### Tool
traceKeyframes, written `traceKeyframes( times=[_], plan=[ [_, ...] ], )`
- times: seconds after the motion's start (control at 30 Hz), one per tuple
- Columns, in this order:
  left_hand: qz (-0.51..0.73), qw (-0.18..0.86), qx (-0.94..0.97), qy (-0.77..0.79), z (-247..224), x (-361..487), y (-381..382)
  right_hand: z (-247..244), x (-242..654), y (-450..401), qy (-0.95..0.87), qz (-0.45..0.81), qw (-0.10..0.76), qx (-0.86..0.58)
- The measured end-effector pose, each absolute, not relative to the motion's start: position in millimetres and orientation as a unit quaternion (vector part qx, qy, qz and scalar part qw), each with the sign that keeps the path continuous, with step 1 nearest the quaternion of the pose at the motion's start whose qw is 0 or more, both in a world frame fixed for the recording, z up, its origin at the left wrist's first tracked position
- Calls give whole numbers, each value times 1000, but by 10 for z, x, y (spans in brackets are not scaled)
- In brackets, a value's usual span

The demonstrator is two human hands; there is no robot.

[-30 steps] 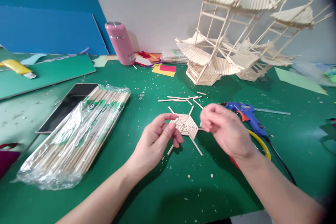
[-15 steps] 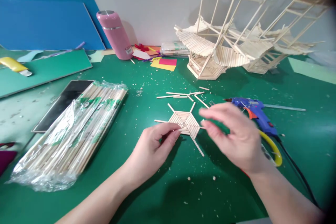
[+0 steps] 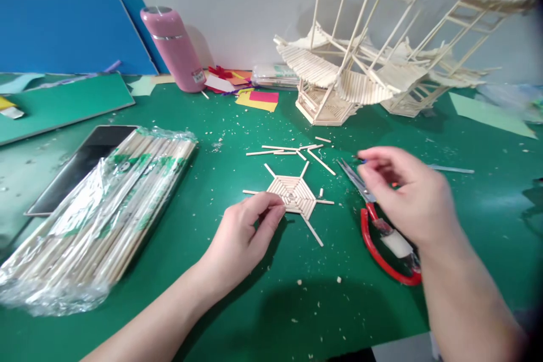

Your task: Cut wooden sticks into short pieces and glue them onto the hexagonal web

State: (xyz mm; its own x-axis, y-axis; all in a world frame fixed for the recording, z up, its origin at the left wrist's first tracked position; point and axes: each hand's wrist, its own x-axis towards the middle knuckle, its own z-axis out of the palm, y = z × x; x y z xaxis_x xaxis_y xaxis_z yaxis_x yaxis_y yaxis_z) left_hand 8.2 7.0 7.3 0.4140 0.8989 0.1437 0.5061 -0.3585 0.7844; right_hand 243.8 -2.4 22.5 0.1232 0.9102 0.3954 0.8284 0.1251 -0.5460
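A flat six-sided web of short wooden sticks (image 3: 301, 192) lies on the green table, with longer sticks jutting from its corners. My left hand (image 3: 254, 226) pinches its lower left edge between thumb and forefinger. To the right, my right hand (image 3: 403, 192) hovers over the blue glue gun, its thumb and forefinger slightly apart and curled; I see nothing held. The hand hides nearly all of the gun; only bits of blue and orange show. Red-handled scissors (image 3: 382, 260) lie beneath and left of that hand, blades toward the upper left. Loose thin sticks (image 3: 288, 150) lie behind the web.
Plastic-wrapped sticks (image 3: 106, 215) overlap a dark flat device (image 3: 72, 164) at the left. Behind stand a pink bottle (image 3: 176, 51) and stick-built towers (image 3: 326, 107). Coloured paper (image 3: 258, 102) lies near the wall. A clear glue stick (image 3: 453, 169) extends at the right.
My right hand has moved right and away from the web, uncovering the scissors and covering the glue gun. A short stick piece now shows near the web's right corner. The view has shifted slightly.
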Motion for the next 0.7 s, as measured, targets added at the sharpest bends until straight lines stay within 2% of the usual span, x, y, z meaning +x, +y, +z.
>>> traceKeyframes(
  times=[0.1, 0.27, 0.37, 0.43, 0.57, 0.7],
  plan=[
    [306, 319, 762, 473, 66, 62, 92, 131, 2919, -96, -577, 30, 293, -762],
    [312, 332, 769, 448, 40, 46, 137, -45, 3352, -214, -542, 42, 228, -808],
    [297, 344, 765, 456, 20, 44, 149, -47, 3404, -199, -520, 72, 217, -823],
    [292, 345, 762, 464, 16, 44, 147, 3, 3432, -181, -502, 94, 229, -829],
    [294, 340, 760, 470, 32, 52, 131, 168, 3430, -217, -467, 167, 305, -813],
    [289, 337, 759, 477, 53, 65, 116, 288, 3208, -359, -451, 315, 420, -722]
  ],
)
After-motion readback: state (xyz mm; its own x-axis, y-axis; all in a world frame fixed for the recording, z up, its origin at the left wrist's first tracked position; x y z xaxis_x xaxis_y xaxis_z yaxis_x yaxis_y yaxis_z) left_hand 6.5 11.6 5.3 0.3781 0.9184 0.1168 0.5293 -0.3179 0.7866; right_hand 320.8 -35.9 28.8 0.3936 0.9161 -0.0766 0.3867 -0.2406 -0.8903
